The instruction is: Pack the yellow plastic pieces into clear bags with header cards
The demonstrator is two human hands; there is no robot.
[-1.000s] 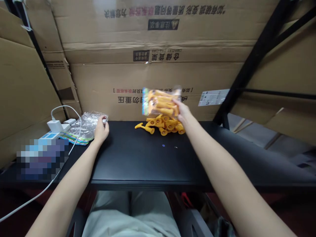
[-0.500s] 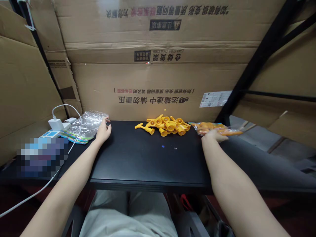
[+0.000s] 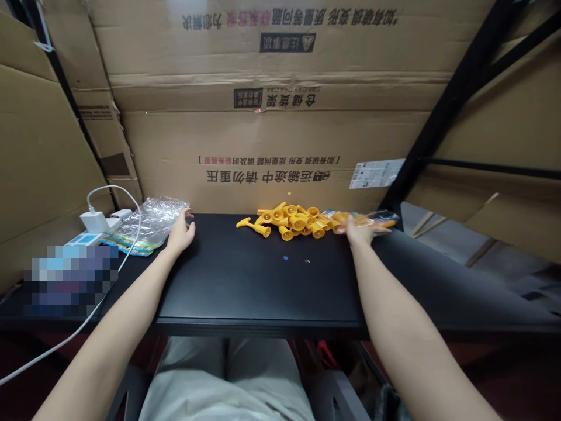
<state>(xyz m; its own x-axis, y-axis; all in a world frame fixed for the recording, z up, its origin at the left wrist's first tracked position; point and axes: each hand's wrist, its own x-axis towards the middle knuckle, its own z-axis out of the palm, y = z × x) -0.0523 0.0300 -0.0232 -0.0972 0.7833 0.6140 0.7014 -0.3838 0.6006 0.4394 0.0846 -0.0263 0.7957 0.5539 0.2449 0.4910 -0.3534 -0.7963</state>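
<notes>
My left hand (image 3: pixel 181 231) rests at the right edge of a stack of clear plastic bags (image 3: pixel 160 217) with colourful lower edges. Its fingers are apart and seem to touch the plastic. At the right, my right hand (image 3: pixel 360 231) grips a clear bag of orange pieces (image 3: pixel 372 220); its fingers are partly hidden. That bag's left end meets a pile of yellow funnel-shaped plastic pieces (image 3: pixel 298 223) with small metal-looking centres. One yellow piece with a T-shaped handle (image 3: pixel 254 226) sticks out at the pile's left.
A white charger (image 3: pixel 93 221) with a cable sits in a power strip (image 3: pixel 85 239) on the left. Near it is a blurred-out object (image 3: pixel 70 280). Cardboard (image 3: pixel 272 134) stands behind the black table (image 3: pixel 263 286); a black post (image 3: pixel 447 111) rises at the right.
My right hand has brought the bag of orange pieces leftward, up against the yellow pile. My left hand has stayed by the clear bags. The view has shifted slightly.
</notes>
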